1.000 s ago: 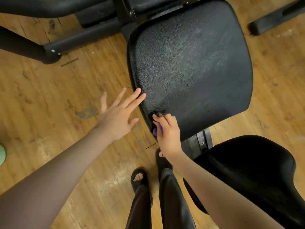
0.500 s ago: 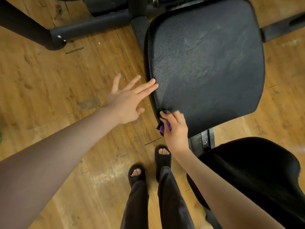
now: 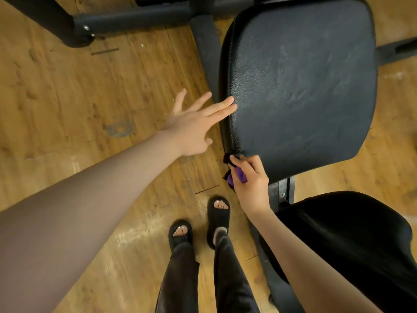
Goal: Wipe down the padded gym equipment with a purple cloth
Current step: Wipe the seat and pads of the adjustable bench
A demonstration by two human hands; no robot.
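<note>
A large black padded seat (image 3: 300, 82) fills the upper right of the head view. My right hand (image 3: 249, 182) grips a bunched purple cloth (image 3: 239, 176) against the pad's near left corner; most of the cloth is hidden in my fingers. My left hand (image 3: 194, 123) is stretched out flat with straight, spread fingers, and two fingertips touch the pad's left edge. A second black pad (image 3: 352, 240) lies lower right, under my right forearm.
Black metal frame tubes (image 3: 126, 16) cross the top left, and another bar (image 3: 394, 50) pokes out at the right edge. A metal bracket (image 3: 282, 190) joins the two pads. My feet in black sandals (image 3: 216, 215) stand on the wooden floor (image 3: 67, 98) beside the equipment.
My right hand with the cloth has slid slightly down off the pad's corner toward its underside edge. My left hand stays flat at the pad's left edge. The camera has shifted left.
</note>
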